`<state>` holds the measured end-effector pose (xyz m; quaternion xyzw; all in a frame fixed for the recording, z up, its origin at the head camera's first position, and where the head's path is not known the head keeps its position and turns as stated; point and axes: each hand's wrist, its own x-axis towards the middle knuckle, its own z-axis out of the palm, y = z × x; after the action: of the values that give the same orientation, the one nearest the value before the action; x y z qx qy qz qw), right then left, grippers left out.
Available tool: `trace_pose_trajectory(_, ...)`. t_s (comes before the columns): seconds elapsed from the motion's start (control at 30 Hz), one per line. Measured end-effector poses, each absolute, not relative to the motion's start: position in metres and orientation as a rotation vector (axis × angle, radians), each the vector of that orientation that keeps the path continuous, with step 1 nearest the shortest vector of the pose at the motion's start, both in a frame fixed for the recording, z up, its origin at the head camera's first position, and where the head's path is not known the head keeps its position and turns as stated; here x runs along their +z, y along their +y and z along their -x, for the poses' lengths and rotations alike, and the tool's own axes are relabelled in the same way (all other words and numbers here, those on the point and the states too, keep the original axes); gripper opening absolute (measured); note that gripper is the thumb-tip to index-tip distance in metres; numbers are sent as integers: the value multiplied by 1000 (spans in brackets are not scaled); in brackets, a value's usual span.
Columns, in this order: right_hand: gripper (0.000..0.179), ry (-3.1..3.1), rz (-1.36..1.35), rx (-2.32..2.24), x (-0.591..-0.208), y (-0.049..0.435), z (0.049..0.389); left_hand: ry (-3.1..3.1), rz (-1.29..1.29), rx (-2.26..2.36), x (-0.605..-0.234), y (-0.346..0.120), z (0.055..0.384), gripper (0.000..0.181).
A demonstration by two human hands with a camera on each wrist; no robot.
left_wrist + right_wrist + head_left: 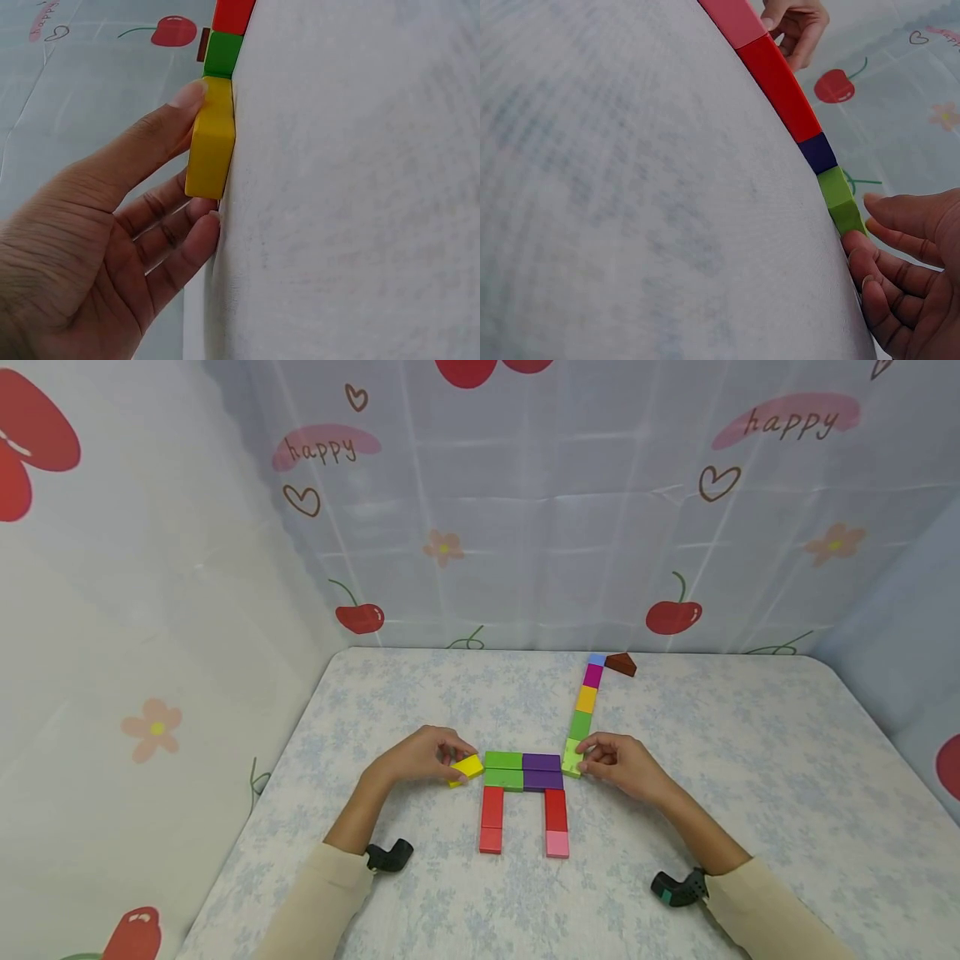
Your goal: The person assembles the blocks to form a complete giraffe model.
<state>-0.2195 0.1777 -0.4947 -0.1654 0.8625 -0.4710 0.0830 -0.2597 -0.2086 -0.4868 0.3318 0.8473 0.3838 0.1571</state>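
My left hand (pixel 424 755) pinches a yellow block (pixel 468 766) between thumb and fingers, tilted at the left end of the green blocks (pixel 503 760). In the left wrist view the yellow block (pixel 211 142) reaches up to a green block (pixel 222 52). My right hand (pixel 621 763) holds the light green block (pixel 572 760) at its right side, its fingertips (pixel 855 244) against it. Purple blocks (pixel 542 762) lie between the green pair and the light green one. Below them stretch two legs of blocks, red (pixel 492 807) on the left, red and pink (pixel 557 844) on the right.
From the light green block a slanting column runs up through green (pixel 581 725), yellow-orange (pixel 587 699), magenta (pixel 593 676) and blue (pixel 597 658). A brown wedge (pixel 621 664) lies beside its top, near the table's (pixel 697 710) back edge. Printed curtains surround the table.
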Motion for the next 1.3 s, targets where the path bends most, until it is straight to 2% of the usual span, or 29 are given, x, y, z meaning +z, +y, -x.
trace_pose_trajectory(0.33, 21, 2576, 504, -1396, -493, 177, 219, 2473, -962, 1055, -486, -208, 259, 34)
trace_pose_trajectory(1.3, 21, 2582, 513, -1390, -493, 177, 219, 2476, -1010, 1012, -488, -208, 261, 35)
